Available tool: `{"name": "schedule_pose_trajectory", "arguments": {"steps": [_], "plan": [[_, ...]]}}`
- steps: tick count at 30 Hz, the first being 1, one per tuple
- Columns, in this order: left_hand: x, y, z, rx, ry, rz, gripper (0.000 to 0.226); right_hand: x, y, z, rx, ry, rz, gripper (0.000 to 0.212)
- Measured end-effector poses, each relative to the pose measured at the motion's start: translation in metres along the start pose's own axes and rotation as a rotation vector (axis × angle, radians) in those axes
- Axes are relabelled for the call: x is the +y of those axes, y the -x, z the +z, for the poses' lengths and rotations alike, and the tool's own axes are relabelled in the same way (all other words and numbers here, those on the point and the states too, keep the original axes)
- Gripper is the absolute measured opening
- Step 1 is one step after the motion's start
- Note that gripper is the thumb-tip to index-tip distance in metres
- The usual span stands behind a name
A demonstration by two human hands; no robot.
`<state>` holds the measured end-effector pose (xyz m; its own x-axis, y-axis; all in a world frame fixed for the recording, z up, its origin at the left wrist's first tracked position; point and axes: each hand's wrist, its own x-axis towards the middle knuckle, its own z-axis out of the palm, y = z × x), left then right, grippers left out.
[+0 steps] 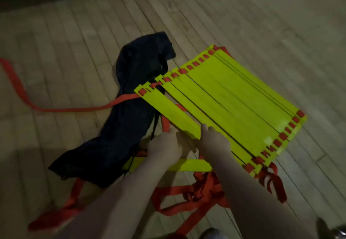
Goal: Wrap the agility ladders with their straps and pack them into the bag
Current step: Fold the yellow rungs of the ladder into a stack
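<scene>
Early stage: my right hand (215, 141) grips the fanned yellow rungs (234, 98), my left hand (164, 149) has an unclear grasp; red straps (196, 195) lie loose, black bag (131, 107) seemingly unpacked.

Dim light and blur soften the whole scene. The left hand (164, 145) and right hand (215, 141) meet at the near edge of the yellow rungs (234, 96), fingers mostly hidden and the grip unreadable. The dark bag (127, 111) covers one end of a loose rung (187, 164). A red strap (18, 87) runs off the left edge, and both forearms leave at the bottom.
</scene>
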<state>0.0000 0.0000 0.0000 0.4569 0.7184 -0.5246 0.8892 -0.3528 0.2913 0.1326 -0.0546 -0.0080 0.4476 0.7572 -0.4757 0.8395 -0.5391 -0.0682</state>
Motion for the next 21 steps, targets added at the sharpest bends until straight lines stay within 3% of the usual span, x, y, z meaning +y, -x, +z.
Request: {"name": "schedule_pose_trajectory", "arguments": {"steps": [5,8,13,21], "plan": [[0.001,0.000,0.027,-0.092,-0.008,-0.053,0.049,0.006,0.000,0.038,-0.217,0.073,-0.035,0.037],[-0.004,0.000,0.031,-0.088,-0.012,-0.024,0.042,0.000,-0.002,0.044,-0.154,0.140,0.011,0.049],[-0.023,0.004,0.031,-0.081,0.029,-0.019,0.030,-0.004,-0.003,0.048,-0.087,0.169,0.107,0.047],[-0.048,0.013,0.026,-0.108,0.029,-0.045,0.029,-0.004,-0.007,0.052,0.022,0.092,0.078,0.025]]}}
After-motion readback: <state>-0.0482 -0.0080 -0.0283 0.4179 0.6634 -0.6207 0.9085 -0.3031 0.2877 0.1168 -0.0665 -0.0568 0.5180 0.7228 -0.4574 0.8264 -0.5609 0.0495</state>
